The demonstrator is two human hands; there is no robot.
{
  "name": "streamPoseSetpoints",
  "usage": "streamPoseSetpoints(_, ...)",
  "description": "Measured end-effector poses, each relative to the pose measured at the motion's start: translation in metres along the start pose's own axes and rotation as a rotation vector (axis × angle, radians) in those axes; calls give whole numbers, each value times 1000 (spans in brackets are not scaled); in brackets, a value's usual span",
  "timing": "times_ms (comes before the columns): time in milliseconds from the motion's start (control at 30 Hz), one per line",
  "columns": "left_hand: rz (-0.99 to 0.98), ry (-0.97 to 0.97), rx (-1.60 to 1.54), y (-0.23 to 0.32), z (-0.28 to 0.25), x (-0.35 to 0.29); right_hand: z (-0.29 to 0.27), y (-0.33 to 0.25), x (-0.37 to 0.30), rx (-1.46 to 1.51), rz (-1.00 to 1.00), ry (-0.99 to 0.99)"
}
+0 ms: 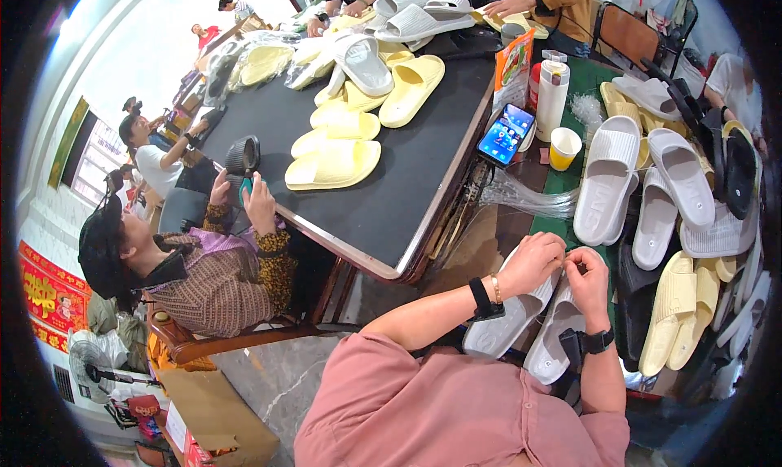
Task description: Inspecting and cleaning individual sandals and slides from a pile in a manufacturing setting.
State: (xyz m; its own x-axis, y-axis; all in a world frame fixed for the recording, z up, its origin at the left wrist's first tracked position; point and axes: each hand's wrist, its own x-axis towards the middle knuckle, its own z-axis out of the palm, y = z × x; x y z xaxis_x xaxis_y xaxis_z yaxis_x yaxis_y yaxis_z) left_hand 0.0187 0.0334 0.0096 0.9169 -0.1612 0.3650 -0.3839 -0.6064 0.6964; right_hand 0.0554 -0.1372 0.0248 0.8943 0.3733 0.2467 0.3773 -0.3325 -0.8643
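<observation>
My left hand (pixel 533 263) and my right hand (pixel 588 281) meet fingertip to fingertip, both closed in a pinch. Whatever lies between the fingers is too small to make out. Just beneath them rest two grey slide slippers, a left one (pixel 498 330) and a right one (pixel 547 351), their upper ends hidden by my hands. Beyond my fingers lies another grey slipper (pixel 601 198). A bundle of clear plastic strands (pixel 533 195) spreads over the table to the upper left of my hands.
Yellow slippers (pixel 669 312) and more grey and black ones crowd the right. A phone (pixel 507 134), a paper cup (pixel 564 149) and a white bottle (pixel 553 92) stand ahead. On the left, a co-worker (pixel 220 263) holds a black slipper (pixel 243 154) by a dark table (pixel 407 198) bearing slippers.
</observation>
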Motion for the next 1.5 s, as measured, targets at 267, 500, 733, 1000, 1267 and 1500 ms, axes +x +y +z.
streamPoseSetpoints(267, -6, -4, -6, -1, 1, 0, 1, 4, -1, 4, 1, 3)
streamPoseSetpoints(500, -38, 35, -19, -2, 6, 1, 4, 7, -3, 89, 111, 51)
streamPoseSetpoints(733, -35, 80, -99, -5, 8, 2, 5, 12, -5, 39, -34, 46)
streamPoseSetpoints(1000, -32, 37, -96, 5, -2, 5, 6, 16, -5, -23, -156, 74)
streamPoseSetpoints(1267, -97, 22, -130, 5, -1, 5, 6, 16, -6, 8, -137, 140)
streamPoseSetpoints(1500, -201, 13, -189, 4, -3, 5, 4, 14, -6, 45, -134, 159)
